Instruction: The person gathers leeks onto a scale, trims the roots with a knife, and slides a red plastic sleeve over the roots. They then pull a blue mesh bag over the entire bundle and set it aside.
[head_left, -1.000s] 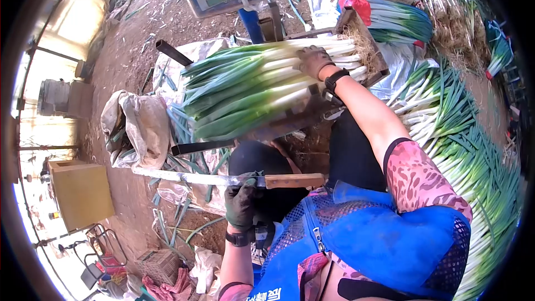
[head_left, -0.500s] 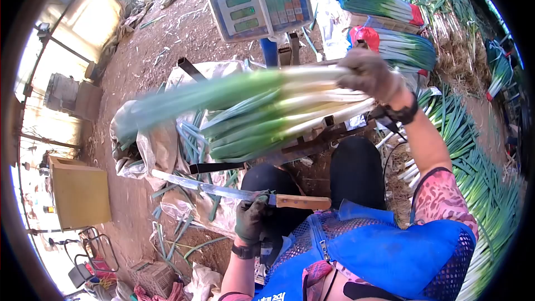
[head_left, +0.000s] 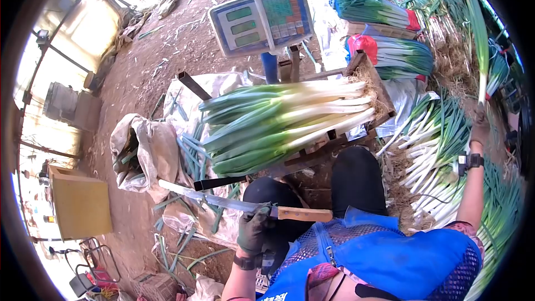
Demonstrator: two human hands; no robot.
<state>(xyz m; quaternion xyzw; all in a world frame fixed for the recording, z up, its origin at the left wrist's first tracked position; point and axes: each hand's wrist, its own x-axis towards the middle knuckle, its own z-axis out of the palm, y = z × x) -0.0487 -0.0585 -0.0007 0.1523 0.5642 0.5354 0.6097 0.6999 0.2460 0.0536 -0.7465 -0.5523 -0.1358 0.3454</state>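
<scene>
A seated person's gloved left hand keeps a closed grip on a knife at the knees, while the right hand clasps one leek upright, well right of the racked bundle, apparently mid-gathering, with careful root-end alignment needed next.

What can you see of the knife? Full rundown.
The knife: long narrow metal blade, dull and stained, pale wooden handle. It is held almost level, below the piled green onions, tip toward picture-left, handle jutting right. The gloved left hand grips where blade meets handle; nothing else touches it.
</scene>
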